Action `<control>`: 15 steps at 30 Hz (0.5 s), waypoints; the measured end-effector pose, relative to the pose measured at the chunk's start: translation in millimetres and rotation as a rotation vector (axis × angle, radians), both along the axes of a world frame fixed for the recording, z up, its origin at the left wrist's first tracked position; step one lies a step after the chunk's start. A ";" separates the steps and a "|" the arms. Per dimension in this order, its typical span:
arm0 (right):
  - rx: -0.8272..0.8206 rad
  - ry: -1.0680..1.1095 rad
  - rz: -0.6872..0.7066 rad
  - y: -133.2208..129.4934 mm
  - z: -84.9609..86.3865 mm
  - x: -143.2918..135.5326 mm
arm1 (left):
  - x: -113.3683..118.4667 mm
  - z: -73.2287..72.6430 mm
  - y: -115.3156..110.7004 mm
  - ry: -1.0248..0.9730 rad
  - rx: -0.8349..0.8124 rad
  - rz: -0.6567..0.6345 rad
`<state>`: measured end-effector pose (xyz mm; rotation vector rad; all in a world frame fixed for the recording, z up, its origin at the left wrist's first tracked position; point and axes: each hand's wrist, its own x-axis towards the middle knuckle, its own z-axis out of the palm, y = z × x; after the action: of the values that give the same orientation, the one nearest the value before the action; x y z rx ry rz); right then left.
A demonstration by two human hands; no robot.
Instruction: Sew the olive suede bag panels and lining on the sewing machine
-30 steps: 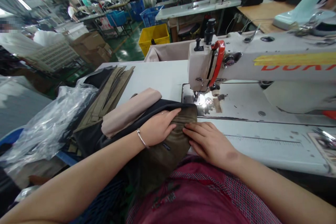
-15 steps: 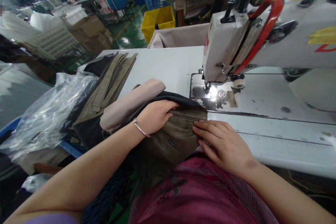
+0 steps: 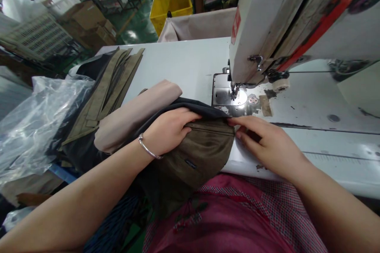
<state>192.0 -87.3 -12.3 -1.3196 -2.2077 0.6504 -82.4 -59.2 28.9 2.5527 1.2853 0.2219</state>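
Observation:
An olive-brown fabric piece (image 3: 204, 146) with a dark lining and a small black label lies over the table's front edge, partly on my lap. My left hand (image 3: 169, 130), a silver bangle at its wrist, grips the folded upper edge between thumb and fingers. At the right corner of that edge, my right hand (image 3: 261, 138) pinches the cloth between fingertips and thumb. Just beyond the cloth stands the sewing machine (image 3: 261, 27), its presser foot (image 3: 235, 91) over the metal plate. Beside my left hand lies a rolled beige cloth (image 3: 139, 116).
Olive strips (image 3: 118, 87) are piled at the table's left, beside clear plastic wrapping (image 3: 44, 118). Past the white table (image 3: 184, 63) are a beige cloth-lined bin (image 3: 204, 25) and a yellow crate (image 3: 172, 6). Cardboard boxes (image 3: 89, 19) stand at the far left.
My right hand has gone from lying on the cloth to pinching its upper right corner. My left hand keeps its hold. The view has moved closer to the machine.

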 end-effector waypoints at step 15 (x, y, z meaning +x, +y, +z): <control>-0.084 0.159 -0.076 -0.9 2.9 1.0 | 5.4 0.7 -2.0 0.056 -0.046 0.010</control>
<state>193.1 -88.2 -9.4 -1.3371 -2.0131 0.7983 -77.0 -61.1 29.5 2.5313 1.3087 0.1222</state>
